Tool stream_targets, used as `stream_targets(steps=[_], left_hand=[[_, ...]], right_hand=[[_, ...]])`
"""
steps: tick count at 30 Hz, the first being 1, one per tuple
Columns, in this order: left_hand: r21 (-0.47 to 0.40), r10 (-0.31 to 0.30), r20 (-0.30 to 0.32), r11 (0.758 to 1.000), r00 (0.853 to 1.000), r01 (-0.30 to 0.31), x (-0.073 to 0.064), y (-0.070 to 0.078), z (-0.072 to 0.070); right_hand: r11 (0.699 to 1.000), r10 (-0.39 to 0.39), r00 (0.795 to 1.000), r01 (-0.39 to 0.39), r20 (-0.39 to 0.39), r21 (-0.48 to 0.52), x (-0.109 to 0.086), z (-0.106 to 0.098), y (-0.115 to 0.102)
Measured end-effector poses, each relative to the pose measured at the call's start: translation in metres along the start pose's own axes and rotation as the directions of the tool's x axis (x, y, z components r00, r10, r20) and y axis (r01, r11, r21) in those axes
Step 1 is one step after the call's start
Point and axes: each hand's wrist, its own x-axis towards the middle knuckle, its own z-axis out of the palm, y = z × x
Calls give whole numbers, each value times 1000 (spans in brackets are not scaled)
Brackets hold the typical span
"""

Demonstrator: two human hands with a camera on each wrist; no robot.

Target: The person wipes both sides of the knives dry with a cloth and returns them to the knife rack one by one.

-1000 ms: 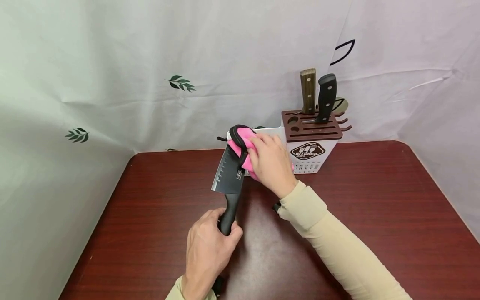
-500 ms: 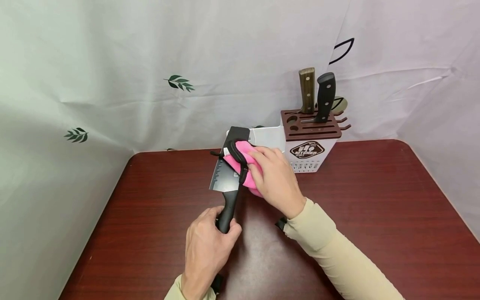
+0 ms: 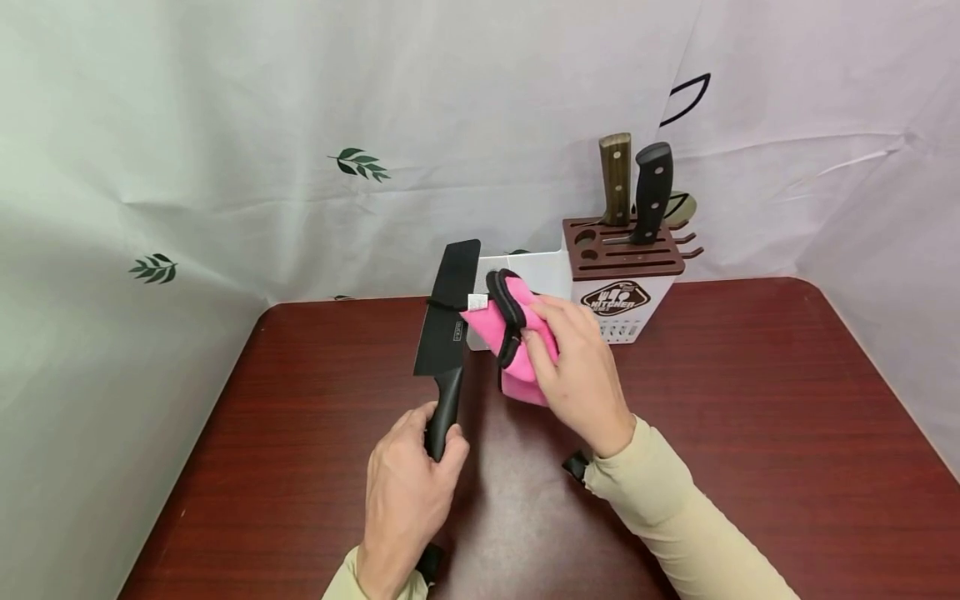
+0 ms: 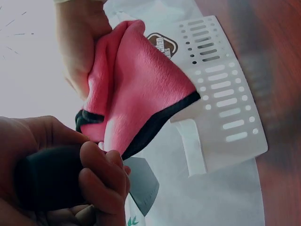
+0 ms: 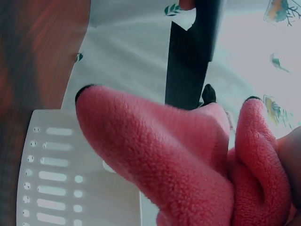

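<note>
My left hand [image 3: 408,479] grips the black handle of a broad-bladed kitchen knife [image 3: 442,350], its dark blade pointing away over the table. In the left wrist view the fingers curl round the handle [image 4: 49,179]. My right hand [image 3: 581,375] pinches a bunched pink cloth [image 3: 517,333] with black edging and a small white tag, just right of the blade. A black loop of the cloth overlaps the blade in the head view. The right wrist view has the pink cloth [image 5: 155,146] in front, hiding part of the blade [image 5: 186,70].
At the back right stands a white knife holder [image 3: 626,312] with a brown slotted top. It bears a wooden-handled knife [image 3: 617,179] and a black-handled knife [image 3: 654,192]. A white side panel [image 3: 536,267] extends left behind the cloth. Pale sheeting [image 3: 247,150] surrounds the reddish-brown table [image 3: 300,417].
My right hand has drawn the cloth down along the blade and off to its right, uncovering most of the blade. The left hand and knife have shifted slightly left.
</note>
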Motion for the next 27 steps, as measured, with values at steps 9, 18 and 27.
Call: stream_targets(steps=[9, 18, 27], left_hand=[[-57, -34, -6, 998, 999, 34, 1, 0, -1], [-257, -159, 40, 952, 986, 164, 2, 1, 1], [-337, -203, 127, 912, 971, 234, 3, 0, 2]], right_hand=[[999, 27, 992, -25, -122, 21, -4, -3, 9], [996, 65, 985, -55, -163, 67, -8, -6, 15], [992, 73, 983, -55, -168, 114, -9, -6, 14]])
